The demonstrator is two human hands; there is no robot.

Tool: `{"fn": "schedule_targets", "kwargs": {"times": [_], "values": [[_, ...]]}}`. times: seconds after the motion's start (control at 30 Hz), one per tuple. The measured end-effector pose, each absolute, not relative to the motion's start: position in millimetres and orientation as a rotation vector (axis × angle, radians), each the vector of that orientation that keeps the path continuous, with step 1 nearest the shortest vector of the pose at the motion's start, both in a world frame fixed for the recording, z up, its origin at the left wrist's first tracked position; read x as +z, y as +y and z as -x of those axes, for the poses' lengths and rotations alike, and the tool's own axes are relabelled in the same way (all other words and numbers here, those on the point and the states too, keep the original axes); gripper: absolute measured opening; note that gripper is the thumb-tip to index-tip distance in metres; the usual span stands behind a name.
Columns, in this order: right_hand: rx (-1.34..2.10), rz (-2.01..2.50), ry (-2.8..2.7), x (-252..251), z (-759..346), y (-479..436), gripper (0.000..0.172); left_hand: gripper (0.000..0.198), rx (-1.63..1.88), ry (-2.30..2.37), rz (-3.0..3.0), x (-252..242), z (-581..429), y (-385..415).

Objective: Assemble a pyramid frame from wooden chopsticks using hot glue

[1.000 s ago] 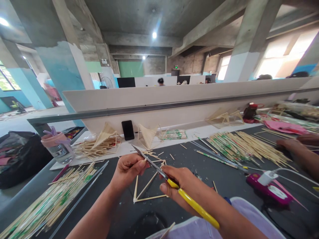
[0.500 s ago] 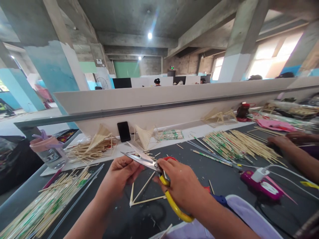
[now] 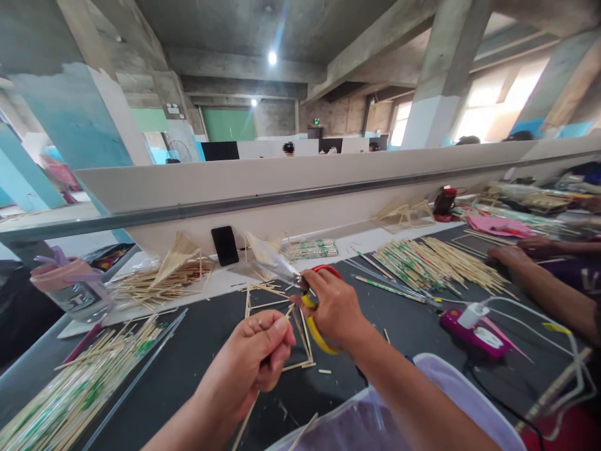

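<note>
My right hand [image 3: 335, 307] is closed on the scissors [image 3: 319, 322], which have yellow and red handles and blades pointing up and left. Lower and to the left, my left hand [image 3: 263, 351] is pinched round a thin wooden stick [image 3: 245, 423], whose lower part slants down below the fingers. Between and behind the hands, a frame of thin sticks [image 3: 307, 362] rests on the dark tabletop [image 3: 197, 376]. A short cut piece of stick [image 3: 325, 372] lies just right of the frame's lower corner.
Stick bundles lie at left [image 3: 94, 388] and right [image 3: 441, 263]. A pink cup [image 3: 70, 291], phone [image 3: 225, 245] and stick models stand behind. A purple power strip [image 3: 474, 332] and lilac tray [image 3: 436, 369] are at right, near another person's arm [image 3: 549, 282].
My left hand has moved down and right, away from the blades. The scissors have tilted upward with my right hand. The frame shows more fully, and the view has shifted slightly.
</note>
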State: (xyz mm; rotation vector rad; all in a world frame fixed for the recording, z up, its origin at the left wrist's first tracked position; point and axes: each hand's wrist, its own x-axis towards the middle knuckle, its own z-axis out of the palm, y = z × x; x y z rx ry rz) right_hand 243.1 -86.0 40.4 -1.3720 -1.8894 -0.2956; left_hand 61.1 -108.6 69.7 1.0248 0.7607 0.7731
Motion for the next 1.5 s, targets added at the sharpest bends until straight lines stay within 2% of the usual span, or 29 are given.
{"fn": "schedule_targets", "kwargs": {"times": [0.2, 0.33, 0.53, 0.97, 1.17, 1.27, 1.37, 1.5], "values": [[-0.347, 1.610, -1.728, 45, -277, -62, 0.023, 0.028, 0.848, 0.830, -1.196, 65, -67, -99], [-0.208, 1.952, -1.752, 29, -292, -41, 0.032, 0.031, 0.855, 0.867, -1.305, 59, -70, -90], [-0.056, 2.221, -1.889, 4, -307, -23, 0.038, 0.023, 1.015, 0.906, -1.415, 63, -54, -81], [0.003, 2.329, -2.025, -29, -335, 2, 0.054, 0.023, 1.133, 0.962, -1.256, 73, -41, -70], [0.081, 2.329, -2.016, -11, -344, -1, 0.068, 0.025, 1.118, 1.057, -1.356, 71, -45, -72], [0.015, 2.235, -1.949, 20, -339, -20, 0.056, 0.025, 1.194, 1.127, -1.511, 69, -39, -68], [-0.036, 1.827, -1.828, 52, -317, -54, 0.043, 0.022, 1.242, 1.207, -1.690, 72, -35, -70], [0.337, 1.278, -1.955, 76, -270, -103, 0.035, 0.022, 1.370, 1.252, -1.445, 83, -43, -91]]}}
